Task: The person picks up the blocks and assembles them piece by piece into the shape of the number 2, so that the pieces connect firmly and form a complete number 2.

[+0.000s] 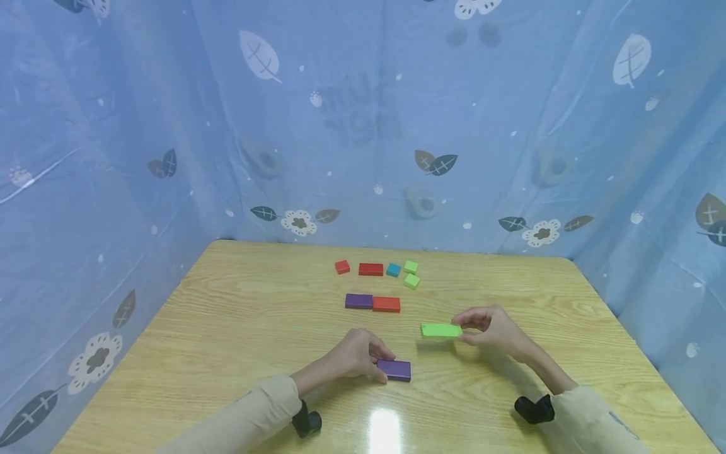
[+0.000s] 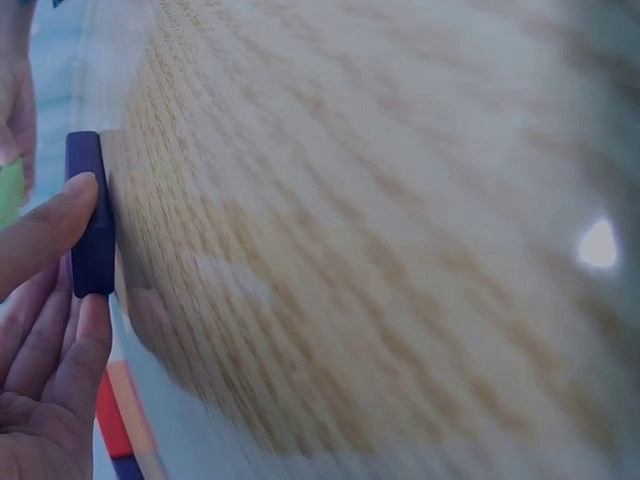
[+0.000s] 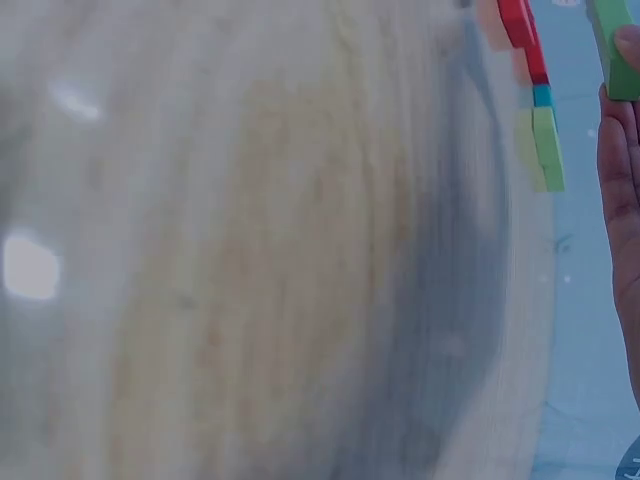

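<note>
My left hand (image 1: 357,356) pinches a purple rectangular block (image 1: 395,371) by its left end, thumb on the near side and fingers on the far side. In the left wrist view that purple block (image 2: 92,220) shows edge-on, close over the table. To the right, my right hand (image 1: 492,329) holds a bright green rectangular block (image 1: 440,331) between thumb and fingers, raised above the tabletop with its shadow below. In the right wrist view the green block (image 3: 612,50) is at the top right corner, partly cut off. Beyond both hands, another purple block (image 1: 359,301) lies end to end with a red block (image 1: 387,304).
At the back of the wooden table (image 1: 255,284) lie a small red block (image 1: 342,267), a longer dark red block (image 1: 371,270), a small blue block (image 1: 394,270) and two small green blocks (image 1: 411,281). A blue patterned curtain (image 1: 351,126) hangs around the table's back and sides.
</note>
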The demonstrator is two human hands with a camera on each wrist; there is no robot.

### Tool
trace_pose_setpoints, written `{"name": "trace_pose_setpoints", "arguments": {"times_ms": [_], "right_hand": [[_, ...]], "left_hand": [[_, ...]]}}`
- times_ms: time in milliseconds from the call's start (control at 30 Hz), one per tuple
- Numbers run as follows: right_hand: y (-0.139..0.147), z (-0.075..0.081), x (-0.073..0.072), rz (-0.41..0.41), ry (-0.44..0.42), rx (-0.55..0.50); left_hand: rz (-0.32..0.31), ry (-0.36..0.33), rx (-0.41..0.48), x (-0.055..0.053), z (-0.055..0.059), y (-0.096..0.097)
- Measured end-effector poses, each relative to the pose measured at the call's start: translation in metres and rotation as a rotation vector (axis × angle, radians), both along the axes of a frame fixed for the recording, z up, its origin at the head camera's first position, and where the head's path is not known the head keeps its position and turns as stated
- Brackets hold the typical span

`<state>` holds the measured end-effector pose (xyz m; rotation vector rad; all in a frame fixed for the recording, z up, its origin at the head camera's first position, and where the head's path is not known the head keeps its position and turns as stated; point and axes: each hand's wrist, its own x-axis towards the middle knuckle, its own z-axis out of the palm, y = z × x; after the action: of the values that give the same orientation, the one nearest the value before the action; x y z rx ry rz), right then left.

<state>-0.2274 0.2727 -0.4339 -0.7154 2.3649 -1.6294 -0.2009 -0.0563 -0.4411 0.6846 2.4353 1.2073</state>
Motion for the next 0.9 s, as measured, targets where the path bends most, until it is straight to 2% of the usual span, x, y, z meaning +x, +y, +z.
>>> {"name": "trace_pose_setpoints", "arguments": {"times_ms": [267, 767, 900], "right_hand": [[0.001, -0.003, 0.013, 0.02, -0.003, -0.023], [-0.002, -0.009, 0.037, 0.081, 0.025, -0.039], [-0.001, -0.013, 0.04, 0.071, 0.04, -0.03]], "left_hand": [[0.007, -0.002, -0.029, 0.0, 0.001, 0.001], [-0.012, 0.017, -0.009, 0.001, 0.002, 0.001], [-0.013, 0.02, -0.012, 0.0, 0.002, 0.001]]}}
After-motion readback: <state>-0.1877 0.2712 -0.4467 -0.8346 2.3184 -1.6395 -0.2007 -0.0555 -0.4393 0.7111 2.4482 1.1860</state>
